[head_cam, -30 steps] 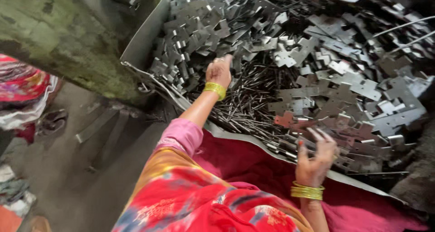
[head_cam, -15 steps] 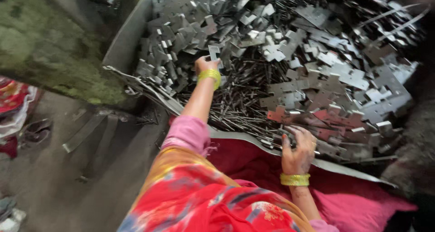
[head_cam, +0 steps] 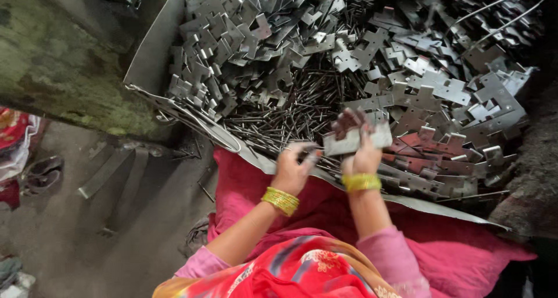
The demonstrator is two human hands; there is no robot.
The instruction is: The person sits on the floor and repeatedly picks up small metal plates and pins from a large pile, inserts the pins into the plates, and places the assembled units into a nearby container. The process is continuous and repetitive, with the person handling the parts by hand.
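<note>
My right hand (head_cam: 361, 155) grips a flat grey metal plate (head_cam: 356, 140), held up in front of me over the near edge of the pile. My left hand (head_cam: 292, 169) is right beside it, its fingers pinched on a small metal piece (head_cam: 311, 154) that nearly touches the plate's left end. Both wrists wear yellow bangles. Beneath the hands lies a big heap of stamped cross-shaped metal plates (head_cam: 407, 83) mixed with thin dark metal pins (head_cam: 279, 118). The heap rests on a bent metal sheet (head_cam: 152, 59).
A pink cloth (head_cam: 250, 187) covers my lap under the sheet's near edge. A mossy concrete wall (head_cam: 58, 65) stands at the left. On the dirt floor (head_cam: 116, 216) lie metal strips and a sandal (head_cam: 40, 171). A wire loop (head_cam: 500, 1) arches over the heap's far right.
My left hand has drawn back from the far left of the heap to meet the right hand. The right hand has lifted a plate off the near edge.
</note>
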